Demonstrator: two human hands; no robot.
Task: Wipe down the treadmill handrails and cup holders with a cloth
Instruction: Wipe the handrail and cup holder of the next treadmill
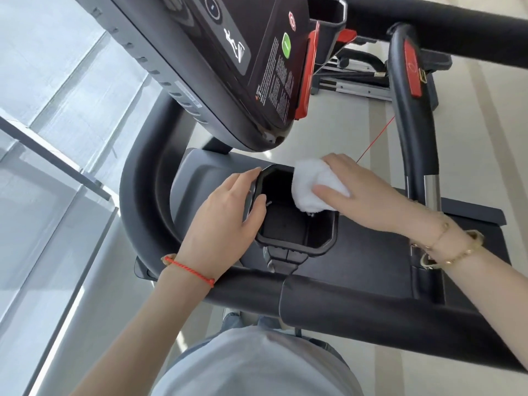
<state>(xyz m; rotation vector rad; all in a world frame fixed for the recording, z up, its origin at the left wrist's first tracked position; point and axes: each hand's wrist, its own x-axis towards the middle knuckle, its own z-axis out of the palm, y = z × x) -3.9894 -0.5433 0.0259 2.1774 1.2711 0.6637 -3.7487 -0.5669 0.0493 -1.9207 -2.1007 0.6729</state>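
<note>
A black, square cup holder (297, 244) is set in the grey treadmill tray at the centre of the view. My right hand (368, 192) is shut on a bunched white cloth (311, 181) and presses it against the holder's upper right inner wall. My left hand (225, 212) rests on the holder's left rim, fingers along the outside and thumb hooked over the edge. A thick black handrail (357, 307) runs across below the holder and curves up on the left side (137, 195).
The tilted console (257, 61) with a green button and red safety clip hangs above the tray. A second curved black handle (414, 115) with a red strip and a thin red cord stands at the right. Glass panels lie at the left.
</note>
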